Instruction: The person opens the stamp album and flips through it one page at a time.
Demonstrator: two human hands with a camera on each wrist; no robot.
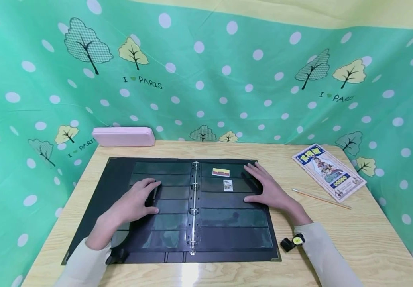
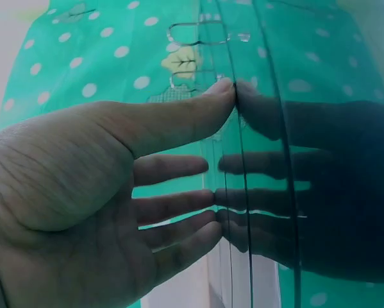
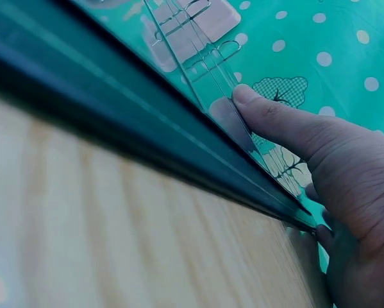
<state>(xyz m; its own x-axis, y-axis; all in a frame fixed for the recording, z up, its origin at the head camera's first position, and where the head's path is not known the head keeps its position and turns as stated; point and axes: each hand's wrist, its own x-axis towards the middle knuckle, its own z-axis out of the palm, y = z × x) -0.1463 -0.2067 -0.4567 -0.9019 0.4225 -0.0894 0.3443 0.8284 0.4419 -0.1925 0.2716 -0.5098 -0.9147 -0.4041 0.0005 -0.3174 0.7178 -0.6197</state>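
A black ring-binder stamp album lies spread flat on the table, with clear-pocketed pages on both sides of its metal rings. On the right page, a red-and-yellow stamp sits above a small pale stamp. My left hand rests on the left page, fingers extended; in the left wrist view its thumb and fingertips touch the glossy sheet. Across the rings, my right hand spreads over the right page's outer edge. Its thumb touches the page in the right wrist view. Neither hand holds anything.
A pink case stands at the back left of the wooden table. To the right lie a pencil and a printed colour booklet. Green dotted cloth hangs behind and at both sides.
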